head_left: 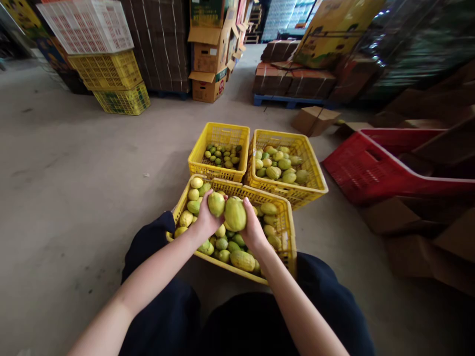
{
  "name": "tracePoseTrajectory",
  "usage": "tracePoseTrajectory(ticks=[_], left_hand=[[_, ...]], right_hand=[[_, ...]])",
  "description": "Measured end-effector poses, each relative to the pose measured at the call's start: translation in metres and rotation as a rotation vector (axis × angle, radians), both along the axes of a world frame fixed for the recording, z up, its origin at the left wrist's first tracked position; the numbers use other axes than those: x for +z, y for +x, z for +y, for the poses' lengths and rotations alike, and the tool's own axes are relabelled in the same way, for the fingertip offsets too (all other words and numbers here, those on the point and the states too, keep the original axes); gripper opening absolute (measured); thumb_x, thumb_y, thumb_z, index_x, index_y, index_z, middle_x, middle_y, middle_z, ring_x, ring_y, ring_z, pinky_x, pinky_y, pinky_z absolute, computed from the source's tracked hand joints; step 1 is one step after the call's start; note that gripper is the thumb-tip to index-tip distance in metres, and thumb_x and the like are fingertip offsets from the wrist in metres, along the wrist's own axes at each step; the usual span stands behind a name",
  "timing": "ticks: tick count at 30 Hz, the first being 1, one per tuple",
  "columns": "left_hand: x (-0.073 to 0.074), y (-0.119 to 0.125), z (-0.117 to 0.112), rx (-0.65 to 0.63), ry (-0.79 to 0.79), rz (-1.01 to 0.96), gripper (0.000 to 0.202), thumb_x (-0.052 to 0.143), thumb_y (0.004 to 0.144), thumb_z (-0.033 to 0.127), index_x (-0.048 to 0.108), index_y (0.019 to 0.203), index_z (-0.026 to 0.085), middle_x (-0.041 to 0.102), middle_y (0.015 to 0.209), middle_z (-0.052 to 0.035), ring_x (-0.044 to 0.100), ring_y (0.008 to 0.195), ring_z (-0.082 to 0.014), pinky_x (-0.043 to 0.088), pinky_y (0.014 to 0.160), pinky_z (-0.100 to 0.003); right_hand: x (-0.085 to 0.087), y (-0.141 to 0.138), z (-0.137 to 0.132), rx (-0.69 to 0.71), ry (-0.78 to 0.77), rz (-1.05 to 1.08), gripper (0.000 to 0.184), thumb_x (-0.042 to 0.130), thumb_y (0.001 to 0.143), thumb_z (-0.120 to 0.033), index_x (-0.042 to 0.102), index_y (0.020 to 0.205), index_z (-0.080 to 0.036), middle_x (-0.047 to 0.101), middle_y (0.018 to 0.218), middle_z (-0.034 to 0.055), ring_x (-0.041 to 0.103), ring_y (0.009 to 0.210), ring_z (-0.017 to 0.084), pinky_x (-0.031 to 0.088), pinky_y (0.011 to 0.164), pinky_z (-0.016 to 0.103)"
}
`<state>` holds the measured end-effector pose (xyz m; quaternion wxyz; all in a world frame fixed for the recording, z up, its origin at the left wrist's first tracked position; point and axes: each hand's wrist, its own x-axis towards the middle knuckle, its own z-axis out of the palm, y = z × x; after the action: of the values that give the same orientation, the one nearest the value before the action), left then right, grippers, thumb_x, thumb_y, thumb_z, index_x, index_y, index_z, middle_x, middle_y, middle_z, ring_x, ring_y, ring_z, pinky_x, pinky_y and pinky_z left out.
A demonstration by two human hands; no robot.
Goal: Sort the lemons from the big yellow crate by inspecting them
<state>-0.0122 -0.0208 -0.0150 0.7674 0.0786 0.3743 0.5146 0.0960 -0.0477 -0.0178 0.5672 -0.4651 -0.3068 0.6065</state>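
My left hand point(206, 218) is closed round a smaller, roundish green-yellow papaya point(216, 204). In my right hand point(255, 228) is a larger, ribbed papaya point(235, 214), gripped from its right side. The two fruits are side by side, close together, above a wide yellow crate point(292, 247) between my knees. Many papayas point(243, 260) of mixed size and colour, green to yellow, fill that crate. Behind it on the left, a smaller yellow crate point(218, 173) holds small green and yellow fruits point(222, 157). To its right, another yellow crate point(315, 183) has larger papayas point(284, 164) in it.
A red crate point(349, 173) and cardboard boxes point(419, 247) stand on the right. One small carton point(315, 120) lies on the concrete floor point(92, 163). Further back are stacked white and yellow crates point(107, 71), box stacks point(208, 59) and a loaded blue pallet point(276, 100).
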Motion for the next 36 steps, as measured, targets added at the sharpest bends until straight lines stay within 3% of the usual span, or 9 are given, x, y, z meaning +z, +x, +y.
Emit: tracePoseTrajectory(ticks=[6, 10, 14, 19, 23, 31, 36], left_hand=[[-0.011, 0.001, 0.005, 0.053, -0.027, 0.017, 0.041, 0.069, 0.073, 0.064, 0.068, 0.096, 0.030, 0.066, 0.069, -0.0032, 0.064, 0.098, -0.0334, 0.051, 0.089, -0.054], [-0.013, 0.000, 0.010, 0.107, -0.083, -0.030, 0.026, 0.064, 0.082, 0.056, 0.066, 0.087, 0.030, 0.062, 0.066, 0.0000, 0.064, 0.090, -0.0260, 0.053, 0.087, -0.046], [-0.009, -0.003, 0.013, 0.136, -0.173, -0.014, 0.026, 0.055, 0.089, 0.049, 0.059, 0.081, 0.025, 0.059, 0.067, -0.0005, 0.064, 0.075, -0.0219, 0.056, 0.072, -0.040], [0.006, -0.002, 0.009, 0.159, -0.163, 0.001, 0.018, 0.064, 0.086, 0.035, 0.054, 0.079, 0.022, 0.057, 0.068, 0.0014, 0.057, 0.059, -0.0114, 0.052, 0.059, -0.023], [0.013, -0.001, 0.008, 0.230, -0.181, -0.035, 0.014, 0.068, 0.083, 0.024, 0.055, 0.080, 0.021, 0.058, 0.069, 0.0030, 0.058, 0.060, -0.0093, 0.052, 0.060, -0.020], [0.000, -0.001, 0.010, 0.107, -0.145, -0.085, 0.022, 0.058, 0.091, 0.043, 0.064, 0.082, 0.024, 0.068, 0.081, -0.0029, 0.065, 0.071, -0.0186, 0.057, 0.066, -0.034], [0.009, -0.003, 0.010, 0.083, -0.143, 0.008, 0.014, 0.071, 0.083, 0.033, 0.063, 0.082, 0.022, 0.063, 0.071, -0.0004, 0.060, 0.061, -0.0129, 0.046, 0.048, -0.020]], right_hand=[[-0.006, 0.005, 0.004, -0.047, -0.105, 0.013, 0.043, 0.068, 0.072, -0.065, 0.064, 0.087, -0.025, 0.075, 0.087, -0.0005, 0.071, 0.092, 0.025, 0.060, 0.061, 0.031], [-0.008, 0.005, 0.006, -0.104, -0.210, 0.032, 0.039, 0.070, 0.072, -0.062, 0.062, 0.083, -0.026, 0.075, 0.083, 0.0001, 0.072, 0.085, 0.026, 0.059, 0.052, 0.032], [-0.003, 0.004, 0.008, -0.027, -0.270, 0.145, 0.034, 0.070, 0.073, -0.058, 0.062, 0.078, -0.026, 0.072, 0.069, 0.0023, 0.072, 0.072, 0.027, 0.056, 0.045, 0.033], [0.006, 0.010, 0.008, -0.012, -0.282, 0.248, 0.023, 0.073, 0.072, -0.041, 0.062, 0.081, -0.024, 0.069, 0.065, 0.0001, 0.066, 0.057, 0.021, 0.047, 0.037, 0.027], [0.001, 0.016, 0.011, -0.083, -0.363, 0.301, 0.024, 0.072, 0.071, -0.043, 0.061, 0.080, -0.023, 0.069, 0.062, -0.0012, 0.064, 0.053, 0.020, 0.052, 0.042, 0.031], [-0.013, 0.012, 0.015, -0.060, -0.259, 0.205, 0.032, 0.076, 0.066, -0.052, 0.063, 0.080, -0.026, 0.070, 0.062, 0.0011, 0.072, 0.071, 0.029, 0.059, 0.051, 0.039], [-0.002, 0.012, 0.011, -0.025, -0.198, 0.220, 0.033, 0.074, 0.070, -0.053, 0.064, 0.085, -0.026, 0.073, 0.071, 0.0016, 0.072, 0.072, 0.027, 0.058, 0.050, 0.036]])
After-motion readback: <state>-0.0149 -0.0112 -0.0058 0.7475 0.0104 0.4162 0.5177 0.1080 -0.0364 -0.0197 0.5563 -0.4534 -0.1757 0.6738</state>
